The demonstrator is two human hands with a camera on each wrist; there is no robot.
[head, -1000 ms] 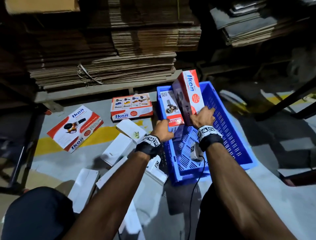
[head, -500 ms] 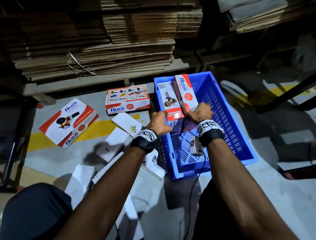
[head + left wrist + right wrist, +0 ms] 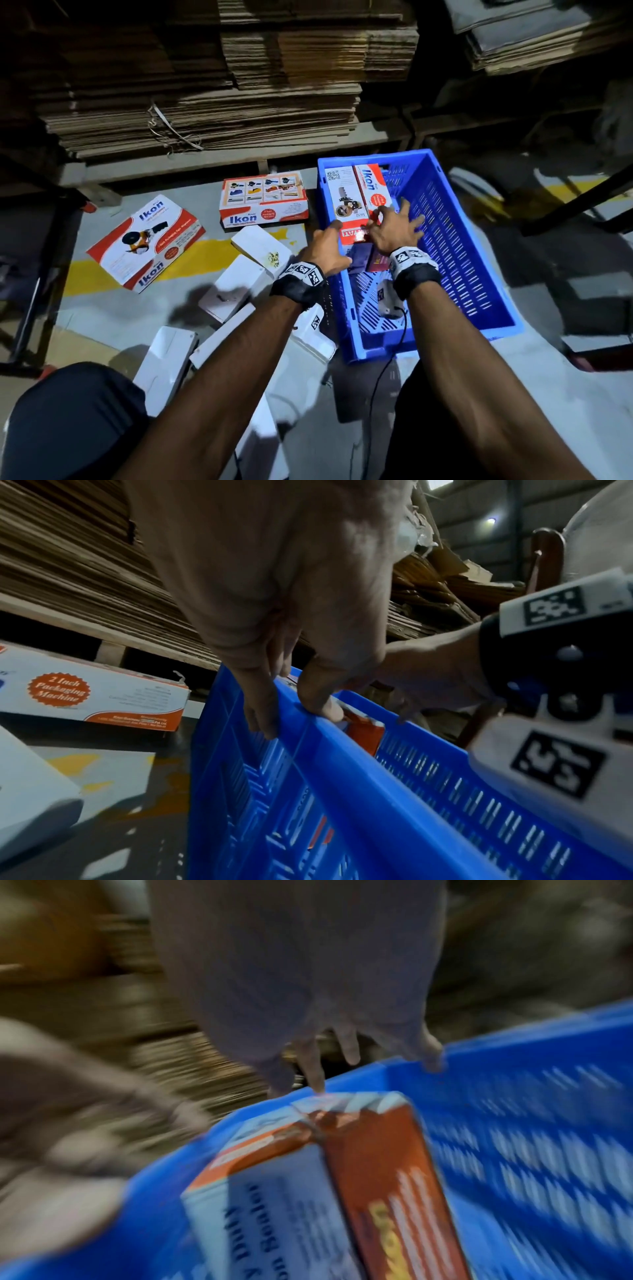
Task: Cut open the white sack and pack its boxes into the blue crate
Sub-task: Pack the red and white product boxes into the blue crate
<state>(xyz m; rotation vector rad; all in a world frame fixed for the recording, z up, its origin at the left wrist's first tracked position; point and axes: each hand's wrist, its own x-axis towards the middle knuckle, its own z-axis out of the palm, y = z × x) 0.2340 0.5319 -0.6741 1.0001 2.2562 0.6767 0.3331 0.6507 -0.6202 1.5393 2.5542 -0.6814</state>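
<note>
The blue crate stands on the floor to the right. Two red-and-white Ikon boxes stand on edge side by side against its far left corner. My left hand rests on the crate's left rim, with straight fingers down the outside and the thumb on top. My right hand hovers over the boxes' near ends with fingers spread, holding nothing. In the blurred right wrist view a fingertip touches the top of a box. No sack can be told apart.
Two more Ikon boxes lie on the floor left of the crate, one flat and one near the pallet. Several plain white boxes lie around my left forearm. Stacked flat cardboard fills the back. A dark metal frame stands right.
The right hand lowered the tilted Ikon box into the crate beside the first one and let go, spreading its fingers. The left hand stayed at the crate's left rim.
</note>
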